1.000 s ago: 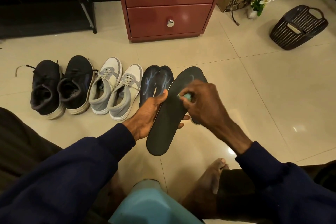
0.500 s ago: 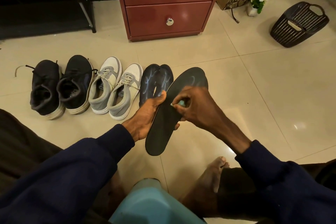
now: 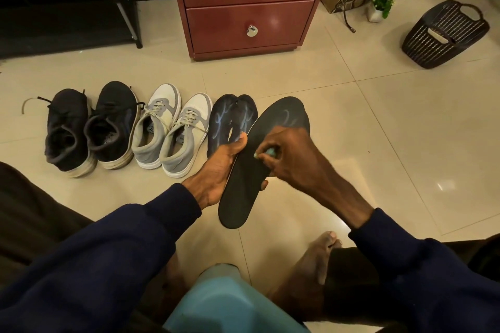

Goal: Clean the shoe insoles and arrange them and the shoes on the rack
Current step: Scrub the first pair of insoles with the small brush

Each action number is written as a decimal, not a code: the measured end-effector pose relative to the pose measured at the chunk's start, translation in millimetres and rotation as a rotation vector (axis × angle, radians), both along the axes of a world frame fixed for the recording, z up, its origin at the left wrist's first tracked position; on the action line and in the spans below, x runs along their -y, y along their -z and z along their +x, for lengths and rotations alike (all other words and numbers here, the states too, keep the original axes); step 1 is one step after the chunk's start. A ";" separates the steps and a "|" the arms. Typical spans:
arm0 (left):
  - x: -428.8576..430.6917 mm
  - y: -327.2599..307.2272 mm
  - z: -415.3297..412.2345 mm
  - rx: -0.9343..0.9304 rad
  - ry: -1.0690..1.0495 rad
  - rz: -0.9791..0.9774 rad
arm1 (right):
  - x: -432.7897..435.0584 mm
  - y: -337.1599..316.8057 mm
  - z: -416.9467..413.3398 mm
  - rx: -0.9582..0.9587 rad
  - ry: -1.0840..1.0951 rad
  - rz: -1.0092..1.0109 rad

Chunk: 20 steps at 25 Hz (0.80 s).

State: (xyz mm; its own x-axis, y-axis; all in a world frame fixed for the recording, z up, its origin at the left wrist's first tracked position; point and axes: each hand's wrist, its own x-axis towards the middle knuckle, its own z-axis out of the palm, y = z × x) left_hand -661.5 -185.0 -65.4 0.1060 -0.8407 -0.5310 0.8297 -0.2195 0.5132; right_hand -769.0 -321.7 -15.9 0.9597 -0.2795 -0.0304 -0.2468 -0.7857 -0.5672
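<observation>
The insole (image 3: 241, 192) crosses left hand (image 3: 216, 170) grip mid-length; right hand (image 3: 293, 156) pinches cloth (image 3: 270, 152).

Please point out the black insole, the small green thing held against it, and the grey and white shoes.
black insole (image 3: 235, 202): head view, on its bare heel end.
small green thing (image 3: 270, 152): head view, on its visible tip.
grey and white shoes (image 3: 166, 100): head view, on one white toe cap.
</observation>
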 end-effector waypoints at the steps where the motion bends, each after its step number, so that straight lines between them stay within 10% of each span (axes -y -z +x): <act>1: 0.9 -1.4 -0.2 -0.013 0.016 -0.020 | 10.5 1.4 2.3 0.036 0.074 -0.065; 5: 1.2 -1.3 1.1 -0.025 0.034 -0.027 | 28.3 7.9 0.9 0.183 0.306 -0.197; 11: -1.0 0.0 -0.5 0.007 -0.039 0.074 | -15.8 -3.9 2.9 0.024 -0.216 0.057; 16: 2.7 -6.2 0.2 0.013 0.038 0.020 | 6.6 -3.0 4.9 0.174 0.150 -0.113; 20: -1.3 -1.0 4.7 0.070 -0.062 0.098 | -33.4 -3.2 -2.8 0.016 -0.226 0.092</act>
State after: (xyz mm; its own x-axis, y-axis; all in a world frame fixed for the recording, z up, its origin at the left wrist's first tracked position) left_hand -656.8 -183.8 -64.4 0.1964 -0.7756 -0.5999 0.8060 -0.2206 0.5492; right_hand -771.8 -288.3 -12.7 0.9980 -0.0548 -0.0305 -0.0616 -0.7648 -0.6413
